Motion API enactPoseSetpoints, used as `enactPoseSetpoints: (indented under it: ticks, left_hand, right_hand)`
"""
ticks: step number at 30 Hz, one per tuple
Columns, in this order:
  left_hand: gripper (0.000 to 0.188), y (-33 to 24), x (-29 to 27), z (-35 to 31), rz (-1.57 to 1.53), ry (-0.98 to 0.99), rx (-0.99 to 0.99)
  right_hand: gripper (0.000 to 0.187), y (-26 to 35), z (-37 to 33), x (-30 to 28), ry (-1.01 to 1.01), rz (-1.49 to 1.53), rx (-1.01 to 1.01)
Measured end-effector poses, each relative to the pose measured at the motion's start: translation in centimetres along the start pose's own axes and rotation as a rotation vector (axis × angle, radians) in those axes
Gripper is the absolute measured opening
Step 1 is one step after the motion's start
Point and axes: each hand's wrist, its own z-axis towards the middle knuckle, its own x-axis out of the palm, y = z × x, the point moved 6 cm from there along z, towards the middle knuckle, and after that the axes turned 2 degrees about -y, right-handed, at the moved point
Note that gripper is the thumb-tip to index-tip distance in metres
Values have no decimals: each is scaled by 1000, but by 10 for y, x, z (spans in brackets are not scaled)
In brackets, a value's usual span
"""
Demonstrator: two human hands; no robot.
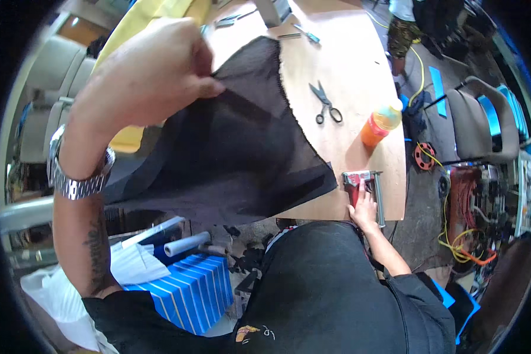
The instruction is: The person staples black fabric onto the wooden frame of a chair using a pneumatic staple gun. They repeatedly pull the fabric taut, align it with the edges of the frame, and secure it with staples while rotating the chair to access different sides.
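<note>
My left hand [183, 68] is raised at the upper left, thumb and fingers pinched on the upper edge of a sheer black cloth [218, 141]. The cloth hangs and spreads across the table's near left part, its frayed edge running down to the near right. My right hand [364, 211] rests at the near right corner of the table with fingers stretched out over a red and white boxy thing [353, 187]. Beside those fingers lies a grey metal bar [379, 200]; whether it belongs to the red thing I cannot tell.
Black-handled scissors [323, 103] and an orange drink bottle [381, 125] are on the light wooden table [348, 65]. A small teal-handled tool [307, 34] lies farther back. Yellow material [141, 29] is at left, a blue striped box [189, 289] below, chairs [475, 124] at right. Another person stands far right.
</note>
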Motion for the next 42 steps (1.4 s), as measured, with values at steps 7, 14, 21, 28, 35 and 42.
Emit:
enactPoseSetpoints:
  ticks: [7, 14, 21, 28, 35, 42]
  left_hand:
    - [24, -2, -2, -2, -94, -59, 18]
    - [25, -1, -3, 3, -85, 1, 45]
    - [26, 2, -3, 4, -113, 68, 0]
    - [27, 5, 1, 6, -151, 44, 35]
    - [27, 4, -1, 7, -117, 63, 100]
    - [27, 8, 1, 5, -145, 37, 146]
  right_hand:
    - [99, -4, 5, -32, 227, 386, 500]
    - [10, 52, -23, -159, 201, 1235, -9]
    - [31, 202, -23, -261, -516, 586, -1023]
    - [35, 227, -4, -255, -361, 842, -1059]
    - [40, 237, -8, -255, -459, 625, -1048]
    - [34, 228, -19, -223, 504, 1355, -403]
